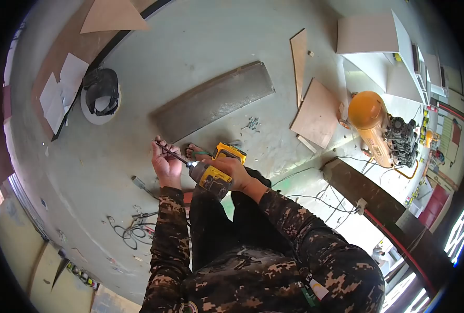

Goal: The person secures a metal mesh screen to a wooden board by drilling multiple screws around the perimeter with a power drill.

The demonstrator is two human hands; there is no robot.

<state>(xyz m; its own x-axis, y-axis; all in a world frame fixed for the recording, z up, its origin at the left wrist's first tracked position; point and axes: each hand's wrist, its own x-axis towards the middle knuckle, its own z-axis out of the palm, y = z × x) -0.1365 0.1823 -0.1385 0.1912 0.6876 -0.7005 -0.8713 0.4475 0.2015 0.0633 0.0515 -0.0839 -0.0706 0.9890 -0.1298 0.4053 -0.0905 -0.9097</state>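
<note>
The left hand (166,164), palm turned up, pinches the far end of a long, dark bit (175,155) between thumb and fingers; whether a screw sits at that end is too small to tell. The right hand (235,173) is wrapped around the handle of the yellow-and-black drill (214,180), the landmark for the positions that follow. The drill lies on its side in the air above the person's legs, its chuck directed toward the left hand and its yellow battery (231,151) on the side away from the torso. A sandalled foot (197,152) shows just beyond the drill, near the battery.

Beyond the foot, a long, grey-brown panel (216,99) lies slantwise on the floor (185,47). Beyond the drill and to its right is a small, loose heap of screws (251,123), near the panel but apart from it. Farther right lie a narrow wedge of wood (298,65) and a broad, brown board (315,115); past these stand an orange compressor (370,125) and a white cabinet (370,39). To the left of the drill and nearer the person, cables (130,232) lie in loops. Well to the left and beyond it, a black, rounded object (100,88) rests on a white disc (98,116).
</note>
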